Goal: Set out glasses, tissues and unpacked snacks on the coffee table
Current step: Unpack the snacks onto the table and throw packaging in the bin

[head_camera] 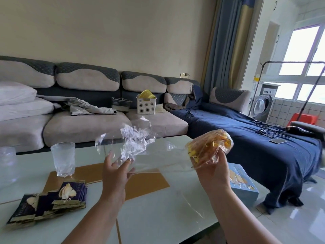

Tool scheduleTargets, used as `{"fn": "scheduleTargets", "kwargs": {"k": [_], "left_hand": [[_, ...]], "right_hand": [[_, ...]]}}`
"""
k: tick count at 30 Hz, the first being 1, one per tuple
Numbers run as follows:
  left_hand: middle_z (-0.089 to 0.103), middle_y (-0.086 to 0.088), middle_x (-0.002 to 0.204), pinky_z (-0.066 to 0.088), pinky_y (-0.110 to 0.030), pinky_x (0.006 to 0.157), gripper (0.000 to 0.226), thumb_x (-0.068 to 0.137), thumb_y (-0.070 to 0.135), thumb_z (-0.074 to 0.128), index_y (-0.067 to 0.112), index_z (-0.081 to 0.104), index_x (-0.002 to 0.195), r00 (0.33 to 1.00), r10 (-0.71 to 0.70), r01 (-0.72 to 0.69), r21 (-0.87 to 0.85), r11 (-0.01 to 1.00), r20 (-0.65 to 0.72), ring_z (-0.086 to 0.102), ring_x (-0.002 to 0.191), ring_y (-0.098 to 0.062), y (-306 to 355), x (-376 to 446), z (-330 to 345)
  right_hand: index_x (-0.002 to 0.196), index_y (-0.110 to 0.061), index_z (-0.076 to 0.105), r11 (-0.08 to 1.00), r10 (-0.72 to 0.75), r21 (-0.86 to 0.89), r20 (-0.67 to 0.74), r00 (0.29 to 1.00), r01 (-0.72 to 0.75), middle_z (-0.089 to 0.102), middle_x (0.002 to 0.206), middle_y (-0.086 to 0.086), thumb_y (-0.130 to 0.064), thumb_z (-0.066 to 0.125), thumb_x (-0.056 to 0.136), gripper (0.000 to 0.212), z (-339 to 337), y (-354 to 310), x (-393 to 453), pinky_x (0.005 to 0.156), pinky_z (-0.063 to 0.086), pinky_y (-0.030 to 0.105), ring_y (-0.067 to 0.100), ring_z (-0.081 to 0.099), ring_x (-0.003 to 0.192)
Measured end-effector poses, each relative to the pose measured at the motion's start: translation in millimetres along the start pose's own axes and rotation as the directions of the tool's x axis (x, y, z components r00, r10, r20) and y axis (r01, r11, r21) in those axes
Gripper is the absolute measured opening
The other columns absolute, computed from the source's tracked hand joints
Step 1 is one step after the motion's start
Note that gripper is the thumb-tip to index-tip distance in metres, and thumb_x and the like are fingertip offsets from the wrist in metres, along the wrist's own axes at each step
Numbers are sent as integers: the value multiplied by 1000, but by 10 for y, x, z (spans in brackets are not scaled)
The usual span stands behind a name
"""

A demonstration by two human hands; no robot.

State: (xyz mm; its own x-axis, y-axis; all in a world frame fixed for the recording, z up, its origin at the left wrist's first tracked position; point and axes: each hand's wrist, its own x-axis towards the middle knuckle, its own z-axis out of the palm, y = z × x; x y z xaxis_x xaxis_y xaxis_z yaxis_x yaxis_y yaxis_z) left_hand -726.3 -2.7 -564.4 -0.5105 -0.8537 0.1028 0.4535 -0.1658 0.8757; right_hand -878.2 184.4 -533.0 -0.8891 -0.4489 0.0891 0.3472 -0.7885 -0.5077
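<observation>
My right hand [213, 170] grips a bundle of yellow-orange snack packets [210, 147] still partly in clear film, raised above the right side of the coffee table [158, 213]. My left hand [115, 173] is lifted over the table with fingers spread and straight; crumpled clear plastic wrap [136, 140] lies against its fingertips, and a sheet of it stretches toward the bundle. A textured glass [63, 158] stands upright at the left, with a second glass [7, 161] at the frame's left edge. Dark blue snack packets [49, 203] lie stacked front left. A light blue tissue box [243, 184] sits at the table's right edge.
A gold panel [146, 184] is set in the tabletop. Behind the table runs a grey sofa [84, 125] carrying a white basket [146, 105] with yellow bowls, a dark bin and a jacket. A blue-covered chaise [246, 138] with a phone stands to the right.
</observation>
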Motion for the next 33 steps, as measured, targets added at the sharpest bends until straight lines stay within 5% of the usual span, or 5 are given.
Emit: {"fn": "scheduleTargets", "kwargs": {"k": [5, 14, 23, 30, 33], "left_hand": [[48, -14, 134, 52, -43, 87, 73, 87, -13, 50, 23, 26, 147, 996, -84, 83, -53, 995, -1, 59, 111, -32, -23, 34, -95], [59, -5, 123, 56, -23, 65, 55, 91, -15, 38, 18, 43, 135, 994, -71, 66, -67, 996, -82, 61, 107, -22, -91, 136, -186], [64, -4, 109, 57, -24, 63, 41, 91, -6, 48, 20, 52, 124, 984, -99, 80, -132, 988, -147, 64, 96, -17, -135, 190, -329], [66, -11, 109, 58, -27, 58, 35, 92, 4, 54, 14, 52, 126, 969, -215, 192, -178, 965, -124, 65, 86, -17, -275, 207, -549], [63, -13, 110, 58, -26, 55, 53, 88, -1, 57, 18, 43, 135, 977, -184, 183, -16, 983, -111, 65, 84, -22, -359, 163, -588]], "right_hand": [[77, -17, 56, 988, -16, -151, 29, 999, 20, 59, 70, -1, -19, 40, 86, 18, -14, -196, 59, 75, 46, 35, 19, 52, 75], [119, -16, 62, 829, 376, -428, -52, 925, -361, 72, 97, 3, -86, 32, 69, 91, -162, -391, 120, 105, 26, 66, 22, 57, 112], [77, -11, 59, 643, 395, -647, -177, 901, -409, 61, 60, 3, -17, 50, 80, 11, -98, -405, 190, 60, 56, 34, 15, 63, 55], [78, -8, 63, 449, 278, -851, -158, 947, -273, 55, 71, 7, -10, 52, 86, 14, 179, -776, 426, 85, 50, 43, 18, 55, 68], [75, -9, 63, 369, 165, -916, -101, 981, -156, 56, 54, 0, -16, 59, 88, 15, 246, -773, 457, 65, 51, 30, 9, 54, 49]]}}
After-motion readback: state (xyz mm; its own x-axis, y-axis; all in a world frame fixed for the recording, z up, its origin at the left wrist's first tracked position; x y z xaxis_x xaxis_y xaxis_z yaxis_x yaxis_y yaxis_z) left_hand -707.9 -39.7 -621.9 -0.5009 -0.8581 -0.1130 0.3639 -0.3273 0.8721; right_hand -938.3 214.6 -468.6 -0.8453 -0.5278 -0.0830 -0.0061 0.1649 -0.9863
